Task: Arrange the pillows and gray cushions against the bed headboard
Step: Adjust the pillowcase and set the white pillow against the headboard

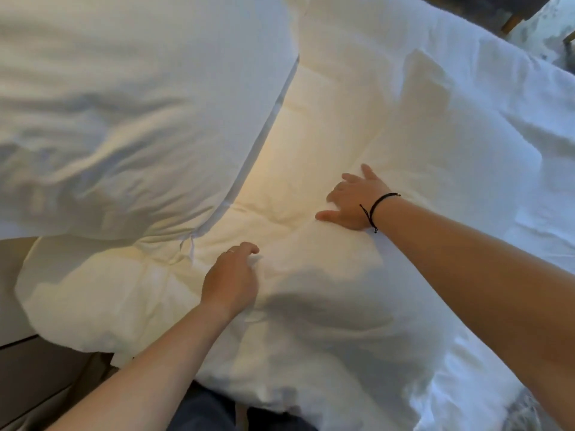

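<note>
A big white pillow (pixel 124 113) fills the upper left and leans over a second white pillow (pixel 311 157) that lies below and to its right, lit warm yellow. My left hand (pixel 231 276) rests on the near part of the lower pillow, fingers curled into a fold of its cover. My right hand (pixel 351 200), with a black cord at the wrist, presses flat on the same pillow further right, fingers spread. No gray cushion is in view.
White bedding (pixel 497 150) spreads to the right and down to the near edge. A pale surface and a dark drawer front (pixel 37 368) sit at the lower left. A patterned floor and a wooden leg (pixel 513 21) show at the top right.
</note>
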### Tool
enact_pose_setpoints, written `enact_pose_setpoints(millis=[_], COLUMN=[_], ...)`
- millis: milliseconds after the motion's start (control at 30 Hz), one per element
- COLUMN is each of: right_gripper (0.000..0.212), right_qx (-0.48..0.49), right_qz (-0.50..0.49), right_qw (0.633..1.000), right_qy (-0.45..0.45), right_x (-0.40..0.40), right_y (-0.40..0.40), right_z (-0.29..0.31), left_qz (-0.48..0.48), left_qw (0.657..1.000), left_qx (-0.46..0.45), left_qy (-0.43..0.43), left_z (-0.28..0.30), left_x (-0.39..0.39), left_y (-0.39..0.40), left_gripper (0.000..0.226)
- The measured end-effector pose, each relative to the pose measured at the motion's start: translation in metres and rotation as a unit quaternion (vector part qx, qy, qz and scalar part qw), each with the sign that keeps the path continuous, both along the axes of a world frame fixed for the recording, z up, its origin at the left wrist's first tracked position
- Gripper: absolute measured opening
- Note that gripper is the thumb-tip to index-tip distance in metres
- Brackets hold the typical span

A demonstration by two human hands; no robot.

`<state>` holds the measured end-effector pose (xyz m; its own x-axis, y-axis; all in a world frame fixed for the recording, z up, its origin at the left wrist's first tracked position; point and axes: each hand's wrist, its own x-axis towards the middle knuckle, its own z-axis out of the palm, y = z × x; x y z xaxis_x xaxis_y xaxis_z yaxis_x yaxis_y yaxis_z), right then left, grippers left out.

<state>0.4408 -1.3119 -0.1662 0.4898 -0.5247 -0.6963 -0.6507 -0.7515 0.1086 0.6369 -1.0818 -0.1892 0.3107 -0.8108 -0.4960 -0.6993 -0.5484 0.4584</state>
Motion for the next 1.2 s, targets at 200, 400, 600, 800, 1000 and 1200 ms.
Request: enact_pose_setpoints(millis=[200, 400, 600, 800, 1000, 1200], right_gripper=[0.115, 0.097, 0.042, 0.023, 0.020, 0.021], right_qx=[0.046, 0.073, 0.048, -0.091, -0.167, -0.179], right_qz=[0.038, 0.069, 0.038, -0.046, -0.212, -0.194], right_qw=[0.997, 0.990, 0.996, 0.982, 0.867, 0.806], right_qy=[0.047, 0.100, 0.058, -0.158, -0.418, -0.529], right_x=[-0.008, -0.031, -0.076, -0.102, -0.079, -0.004], right_y=[-0.030, -0.030, -0.023, -0.008, 0.000, -0.009], right_z=[0.011, 0.031, 0.074, 0.118, 0.183, 0.243], left_qz=[-0.080, -0.004, -0.114, -0.169, -0.117, 0.028], left_qw=[0.982, 0.988, 0.990, 0.972, 0.949, 0.899], left_qx=[0.112, 0.075, -0.052, -0.165, -0.292, -0.408], left_qy=[0.132, 0.138, 0.068, -0.011, -0.002, 0.158], left_z=[0.008, 0.013, 0.069, 0.147, 0.229, 0.264], left_x=[-0.061, -0.089, -0.115, -0.100, -0.055, -0.010], left_y=[-0.037, -0.034, -0.050, -0.074, -0.093, -0.083], left_gripper=[0.081, 0.052, 0.044, 0.046, 0.049, 0.051])
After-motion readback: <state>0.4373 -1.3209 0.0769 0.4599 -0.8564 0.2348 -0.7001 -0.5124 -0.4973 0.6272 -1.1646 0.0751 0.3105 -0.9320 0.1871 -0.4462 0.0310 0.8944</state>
